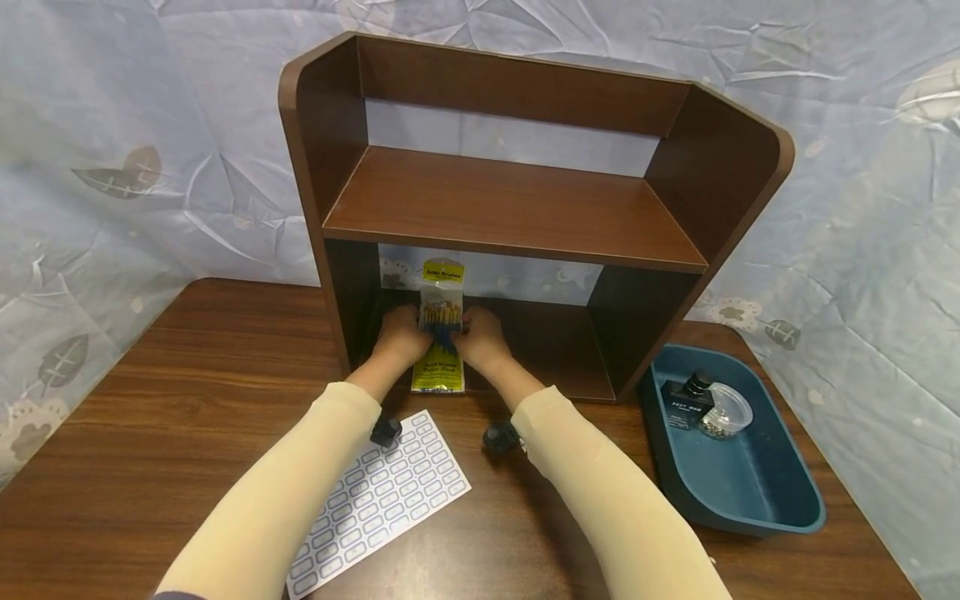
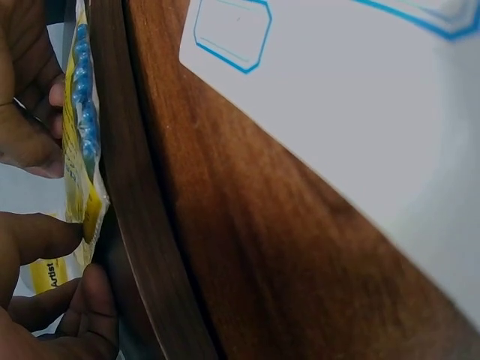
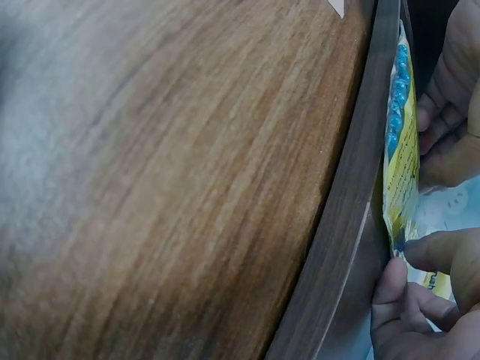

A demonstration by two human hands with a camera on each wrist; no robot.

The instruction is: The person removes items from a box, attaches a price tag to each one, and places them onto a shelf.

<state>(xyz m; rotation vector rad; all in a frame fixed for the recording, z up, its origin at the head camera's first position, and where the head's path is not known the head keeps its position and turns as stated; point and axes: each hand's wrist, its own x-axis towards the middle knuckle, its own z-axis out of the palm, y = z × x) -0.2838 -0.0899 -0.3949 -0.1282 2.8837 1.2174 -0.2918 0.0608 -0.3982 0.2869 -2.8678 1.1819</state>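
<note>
So, packet (image 1: 438, 375) (brushes (image 1: 442, 315)) in both hands (image 1: 402, 335) (image 1: 483, 337).

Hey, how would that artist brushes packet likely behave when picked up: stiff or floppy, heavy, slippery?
The brush packet is probably light, since both wrist views show it thin edge-on. The row of brushes inside likely stiffens it along their length. Its shiny, clear plastic may feel somewhat slippery.
</note>
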